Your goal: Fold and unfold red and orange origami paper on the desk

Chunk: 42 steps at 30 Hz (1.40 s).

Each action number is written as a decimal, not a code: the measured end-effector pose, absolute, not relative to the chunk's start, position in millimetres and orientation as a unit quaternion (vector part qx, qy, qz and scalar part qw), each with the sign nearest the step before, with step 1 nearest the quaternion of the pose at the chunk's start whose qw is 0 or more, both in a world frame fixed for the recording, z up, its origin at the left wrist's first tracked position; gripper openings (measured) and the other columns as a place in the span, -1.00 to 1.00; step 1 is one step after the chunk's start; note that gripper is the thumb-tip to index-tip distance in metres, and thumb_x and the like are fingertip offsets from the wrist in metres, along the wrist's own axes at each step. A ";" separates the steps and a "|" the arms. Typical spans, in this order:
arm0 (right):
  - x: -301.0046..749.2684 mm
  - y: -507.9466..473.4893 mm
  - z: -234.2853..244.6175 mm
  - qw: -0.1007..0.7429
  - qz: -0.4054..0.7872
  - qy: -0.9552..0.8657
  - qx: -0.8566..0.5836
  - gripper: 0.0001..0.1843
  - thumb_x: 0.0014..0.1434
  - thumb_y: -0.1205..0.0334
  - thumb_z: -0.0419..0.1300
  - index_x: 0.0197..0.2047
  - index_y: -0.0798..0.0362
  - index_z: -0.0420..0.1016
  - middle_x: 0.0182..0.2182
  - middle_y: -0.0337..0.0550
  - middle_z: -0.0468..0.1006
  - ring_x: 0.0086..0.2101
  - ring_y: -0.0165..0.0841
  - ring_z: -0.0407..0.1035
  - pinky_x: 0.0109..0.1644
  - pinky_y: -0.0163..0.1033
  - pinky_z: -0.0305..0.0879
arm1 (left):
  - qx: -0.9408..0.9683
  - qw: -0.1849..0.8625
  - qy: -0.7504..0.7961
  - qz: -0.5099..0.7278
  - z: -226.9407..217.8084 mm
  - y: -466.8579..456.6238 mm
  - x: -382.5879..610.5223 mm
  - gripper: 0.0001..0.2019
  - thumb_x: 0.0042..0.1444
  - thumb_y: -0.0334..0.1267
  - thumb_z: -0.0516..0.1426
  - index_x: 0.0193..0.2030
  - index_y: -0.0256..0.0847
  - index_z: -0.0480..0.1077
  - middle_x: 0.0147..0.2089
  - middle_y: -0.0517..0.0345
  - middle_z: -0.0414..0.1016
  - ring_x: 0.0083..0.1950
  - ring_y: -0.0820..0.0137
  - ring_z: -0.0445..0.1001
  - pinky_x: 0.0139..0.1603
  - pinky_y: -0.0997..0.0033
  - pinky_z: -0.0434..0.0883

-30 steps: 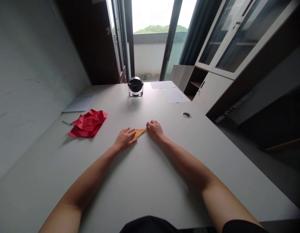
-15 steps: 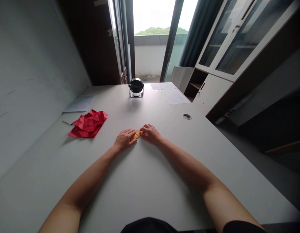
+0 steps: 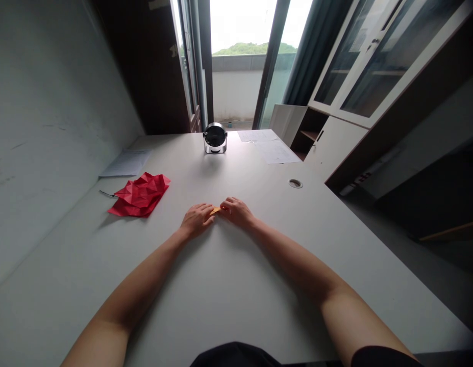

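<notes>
Daylight came through a sliding glass door [image 3: 282,79] at the far end of the room, falling across a smooth white table [image 3: 236,290] with a faint sheen. Near its middle lay a small piece of orange paper [image 3: 216,210], largely covered by two bare hands.

The left hand [image 3: 197,219] was laid low over the paper's left part, its fingers side by side and its thumb held apart, nearer the viewer. The right hand [image 3: 237,211] was curled at the opposite end, its fingertips seemingly pinched on the paper; the exact grip was hidden beneath the knuckles. Only a narrow orange patch showed between the hands.

The step appeared to be a fold. Done well, it would call for steady, flat pressure from the left hand so the paper could not slide, while the right lined up the edges before pressing the crease firmly from one end to the other. A hurried press could set the crease crooked, and so small a piece would leave the fingertips little room.

Well apart on the left sat a crumpled red sheet [image 3: 140,195], matte and thin, its surface broken into sharp ridges and facets. Farther back stood a round black device [image 3: 215,136] in a shiny metal frame, with flat white sheets [image 3: 276,152] to its right.
</notes>
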State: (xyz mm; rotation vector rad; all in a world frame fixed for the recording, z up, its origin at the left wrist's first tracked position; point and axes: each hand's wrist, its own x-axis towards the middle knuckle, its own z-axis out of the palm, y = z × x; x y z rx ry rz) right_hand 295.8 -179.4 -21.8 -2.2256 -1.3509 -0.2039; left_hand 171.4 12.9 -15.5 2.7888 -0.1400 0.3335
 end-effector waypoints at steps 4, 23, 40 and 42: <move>292.6 -176.0 -26.1 0.274 -0.079 -0.500 -0.818 -0.76 0.35 0.03 0.17 -0.19 -0.01 0.54 -0.25 -0.18 0.50 -0.29 -0.40 0.34 -0.19 -0.33 0.18 | 0.976 0.175 -0.053 0.122 -15.7 13.6 172.0 -0.63 0.32 -0.15 0.00 0.18 0.01 0.46 0.27 0.20 0.44 0.34 0.26 0.29 0.41 0.15 0.18; 265.7 -169.7 -7.5 0.380 -0.082 -0.515 -0.764 -0.75 0.42 0.21 -0.01 -0.15 -0.02 0.49 -0.18 -0.10 0.43 -0.19 -0.35 0.36 -0.03 -0.26 0.31 | 0.980 0.142 0.019 0.139 -5.0 3.6 166.7 -0.69 0.33 -0.10 0.01 0.12 0.02 0.45 -0.03 0.05 0.50 0.00 0.24 0.47 0.01 0.30 0.42; 262.7 -160.0 -17.4 0.456 -0.021 -0.387 -0.801 -0.66 0.24 0.17 0.19 0.08 -0.05 0.33 -0.23 -0.21 0.51 -0.42 -0.43 0.40 -0.27 -0.28 0.39 | 0.889 0.425 0.045 0.162 -16.9 10.6 175.0 -0.57 0.34 -0.15 -0.04 0.28 -0.08 0.38 0.20 0.12 0.51 0.17 0.21 0.49 0.20 0.20 0.42; 265.4 -160.1 -20.6 0.463 0.003 -0.383 -0.800 -0.69 0.25 0.18 0.18 0.06 -0.08 0.33 -0.32 -0.28 0.52 -0.43 -0.42 0.41 -0.28 -0.28 0.38 | 0.863 0.477 0.058 0.154 -18.7 12.1 176.1 -0.55 0.31 -0.16 -0.02 0.28 -0.12 0.39 0.13 0.10 0.56 0.09 0.21 0.54 0.14 0.20 0.46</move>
